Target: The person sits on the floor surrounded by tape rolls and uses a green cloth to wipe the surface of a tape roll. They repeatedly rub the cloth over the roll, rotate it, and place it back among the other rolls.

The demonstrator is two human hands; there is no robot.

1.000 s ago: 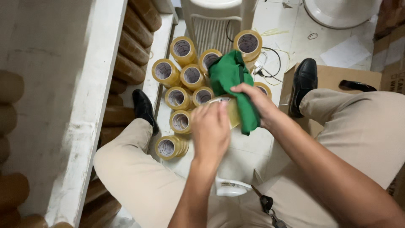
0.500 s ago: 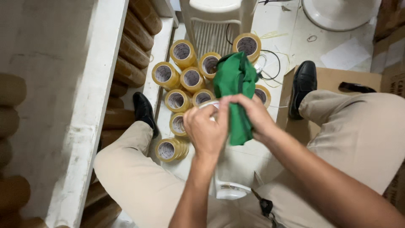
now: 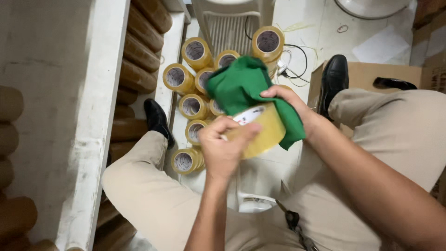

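Note:
My left hand grips a large roll of yellowish packing tape in front of me, fingers wrapped over its near edge. My right hand presses a green cloth against the roll's far side; the cloth drapes over the roll and hangs down past it on the right. Both hands are raised above my lap, between my knees in beige trousers.
Several more yellow tape rolls stand stacked on the floor ahead. A white shelf post with brown cardboard tubes runs along the left. A white plastic stool is behind the rolls, a cardboard box at right, black shoes on the floor.
Both hands have lifted the tape roll and cloth up toward me. The roll has turned so its yellow side shows, and the cloth now wraps more over its top.

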